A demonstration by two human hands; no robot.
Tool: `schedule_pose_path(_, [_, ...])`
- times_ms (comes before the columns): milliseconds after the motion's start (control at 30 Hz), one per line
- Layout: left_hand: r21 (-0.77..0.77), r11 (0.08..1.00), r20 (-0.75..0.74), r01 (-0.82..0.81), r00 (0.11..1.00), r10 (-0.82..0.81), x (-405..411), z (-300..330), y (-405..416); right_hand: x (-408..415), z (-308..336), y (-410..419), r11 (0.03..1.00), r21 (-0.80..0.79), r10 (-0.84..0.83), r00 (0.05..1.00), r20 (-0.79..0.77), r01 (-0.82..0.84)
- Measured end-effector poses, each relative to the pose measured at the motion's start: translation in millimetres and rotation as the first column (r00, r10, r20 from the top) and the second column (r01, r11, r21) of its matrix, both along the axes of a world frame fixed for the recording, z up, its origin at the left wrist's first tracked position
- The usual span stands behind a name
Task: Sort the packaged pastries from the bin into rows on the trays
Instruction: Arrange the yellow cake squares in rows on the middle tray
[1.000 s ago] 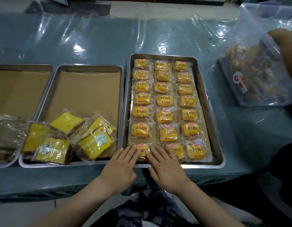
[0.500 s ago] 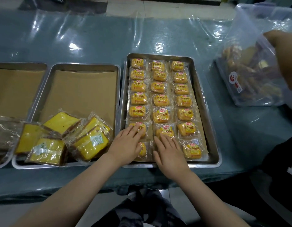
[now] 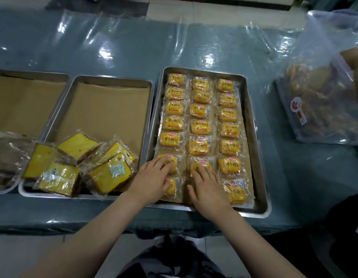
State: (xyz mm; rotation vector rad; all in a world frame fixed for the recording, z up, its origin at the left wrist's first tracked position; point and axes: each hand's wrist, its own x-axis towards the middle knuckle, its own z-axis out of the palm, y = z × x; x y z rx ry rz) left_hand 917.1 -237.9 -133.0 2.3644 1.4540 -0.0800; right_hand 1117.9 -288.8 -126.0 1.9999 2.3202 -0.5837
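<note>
**Both hands flat on the near buns**

Since a second ago my hands have slid up from the tray's front lip into the tray. My left hand [image 3: 154, 178] now lies flat on the left column, its fingers [image 3: 164, 163] straight and resting on the sixth bun [image 3: 171, 160], the palm covering most of the seventh. My right hand [image 3: 207, 185] lies flat on the middle column, fingers spread over the sixth bun there [image 3: 202, 163], the seventh hidden beneath it. Neither hand grips anything; they press or rest only. Half a second ago they were nearly in this place already.

The right tray [image 3: 258, 157] holds small buns in three columns of seven, sitting on brown paper. Each clear wrapper shows a yellow panel with a red oval logo and the characters 小面包; the logo's own lettering is too small to read.

The middle tray [image 3: 51, 127] has brown paper and a loose heap of yellow cake slices [image 3: 77, 167] in clear wrap at its near end; two carry a pale label I cannot read. The left tray [image 3: 59, 77] shows brown paper and some darker wrapped slices [image 3: 7, 153] at its near corner.

The bin [image 3: 318, 87], clear plastic, stands on the tabletop [image 3: 94, 41] to the far right, well apart from the trays, with brownish pastries inside and a round red-and-white sticker on its side. Another person's arm [image 3: 356, 67] reaches in at its right edge.
</note>
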Motion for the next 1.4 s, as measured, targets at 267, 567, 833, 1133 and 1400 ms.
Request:
schedule_pose_path(267, [0.039,0.988,0.142,-0.152,0.979,0.145,-28.3,26.2,-0.7,-19.5,20.4,20.2,0.998,0.0,0.063,0.988,-0.142,-0.064])
schedule_pose_path(567, [0.124,0.956,0.17,-0.265,0.955,0.242,-116.0,38.9,33.7,-101.4,28.8,56.5,0.991,0.056,0.134,0.972,-0.191,-0.125])
schedule_pose_path(833, [0.081,0.966,0.12,-0.247,0.964,0.237,-232.0,53.7,68.3,-222.7,37.4,78.9,0.99,0.095,0.128,0.956,-0.265,-0.106])
schedule_pose_path(1133, [-0.026,0.974,-0.069,-0.225,0.972,0.223,-347.1,44.2,121.0,-328.8,19.9,97.2,0.99,0.057,0.131,0.985,-0.114,-0.125])
schedule_pose_path(1400, [-0.163,0.965,-0.199,-0.204,0.965,0.17,-375.7,30.5,154.5,-350.4,1.9,141.2,0.988,-0.126,0.083,0.997,-0.012,-0.083])
